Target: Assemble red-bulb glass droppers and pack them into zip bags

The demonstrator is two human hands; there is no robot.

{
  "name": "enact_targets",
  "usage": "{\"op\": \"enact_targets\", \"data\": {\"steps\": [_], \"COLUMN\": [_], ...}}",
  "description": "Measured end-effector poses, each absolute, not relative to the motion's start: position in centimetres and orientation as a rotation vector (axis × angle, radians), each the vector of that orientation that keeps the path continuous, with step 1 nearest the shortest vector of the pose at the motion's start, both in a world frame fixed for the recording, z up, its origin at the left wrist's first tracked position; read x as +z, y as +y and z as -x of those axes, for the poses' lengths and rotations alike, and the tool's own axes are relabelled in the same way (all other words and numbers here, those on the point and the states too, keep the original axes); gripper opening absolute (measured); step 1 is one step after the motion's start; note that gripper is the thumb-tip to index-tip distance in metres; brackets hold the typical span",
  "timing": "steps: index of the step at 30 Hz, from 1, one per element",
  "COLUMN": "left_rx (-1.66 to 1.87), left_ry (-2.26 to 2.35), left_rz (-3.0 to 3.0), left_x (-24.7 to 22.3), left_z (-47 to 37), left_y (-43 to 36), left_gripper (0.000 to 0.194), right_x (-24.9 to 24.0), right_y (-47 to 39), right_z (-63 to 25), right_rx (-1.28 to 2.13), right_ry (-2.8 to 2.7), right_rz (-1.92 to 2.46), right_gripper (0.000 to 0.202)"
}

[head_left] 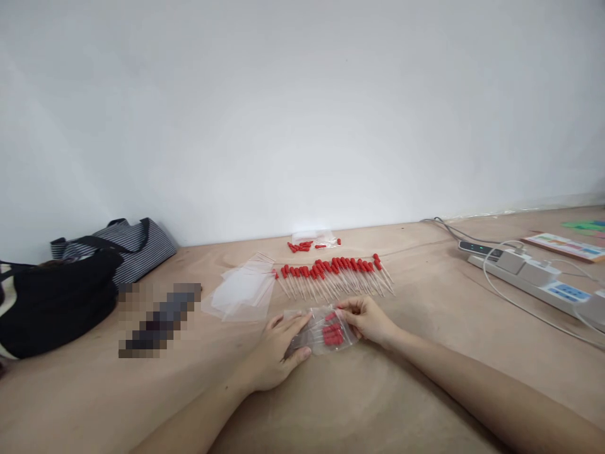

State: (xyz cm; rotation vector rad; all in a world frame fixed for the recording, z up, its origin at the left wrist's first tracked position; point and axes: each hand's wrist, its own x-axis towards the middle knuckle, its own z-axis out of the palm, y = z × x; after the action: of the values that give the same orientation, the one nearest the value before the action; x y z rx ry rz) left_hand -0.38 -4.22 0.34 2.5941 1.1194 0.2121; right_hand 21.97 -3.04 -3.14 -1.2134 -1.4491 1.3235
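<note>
A clear plastic bag (309, 343) lies on the table in front of me, with several red-bulbed droppers (333, 334) inside. My left hand (278, 353) rests on the bag's left side, fingers stretched out and thumb apart. At the bag's upper right, my right hand (366, 320) is closed in a pinch on its edge, close to one slanting red bulb. Just beyond, a long row of droppers with red bulbs (340, 266) and thin clear stems is laid out side by side. Flat empty clear bags (239, 290) overlap in a pile left of the row.
Loose red bulbs (300, 246) lie near the wall beside another clear bag (314, 236). A power strip (529, 277) with plugs and cables stands at right, near a colourful board (564, 246). Black (61, 302) and striped bags (137, 249) and a blurred dark object (163, 318) are left.
</note>
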Motion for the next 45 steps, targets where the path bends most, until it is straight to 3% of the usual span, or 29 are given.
{"op": "enact_targets", "data": {"steps": [5, 11, 15, 20, 28, 35, 39, 45], "left_rx": [0.201, 0.187, 0.195, 0.194, 0.213, 0.215, 0.247, 0.26], "left_ry": [1.122, 1.134, 1.122, 1.115, 1.107, 1.116, 1.092, 1.103], "left_rz": [-2.587, -2.578, -2.589, -2.581, -2.595, -2.592, -2.58, -2.575], "left_x": [0.7, 0.9, 0.8, 0.6, 0.4, 0.7, 0.6, 0.8], "left_z": [0.2, 0.1, 0.2, 0.3, 0.4, 0.2, 0.1, 0.1], "left_y": [-4.4, -4.5, -4.5, -4.4, -4.3, -4.4, -4.5, -4.6], "left_gripper": [0.053, 0.052, 0.052, 0.052, 0.052, 0.052, 0.052, 0.053], "right_x": [-3.8, -2.0, -0.7, -0.9, -0.2, 1.7, -0.2, -2.9], "right_y": [-2.9, 1.3, 4.4, 6.5, 7.0, 3.2, -0.7, -3.1], "right_z": [-22.5, -27.8, -31.4, -32.0, -30.9, -31.6, -29.8, -27.3], "right_rx": [1.18, 0.398, 0.267, 0.284, 0.331, 0.495, 0.872, 1.026], "right_ry": [-1.652, -1.483, -1.355, -1.325, -1.29, -1.271, -1.014, -0.909], "right_rz": [1.231, 1.777, 1.984, 2.13, 2.1, 1.751, 1.219, 1.144], "right_gripper": [0.028, 0.016, 0.017, 0.006, 0.012, 0.026, 0.021, 0.027]}}
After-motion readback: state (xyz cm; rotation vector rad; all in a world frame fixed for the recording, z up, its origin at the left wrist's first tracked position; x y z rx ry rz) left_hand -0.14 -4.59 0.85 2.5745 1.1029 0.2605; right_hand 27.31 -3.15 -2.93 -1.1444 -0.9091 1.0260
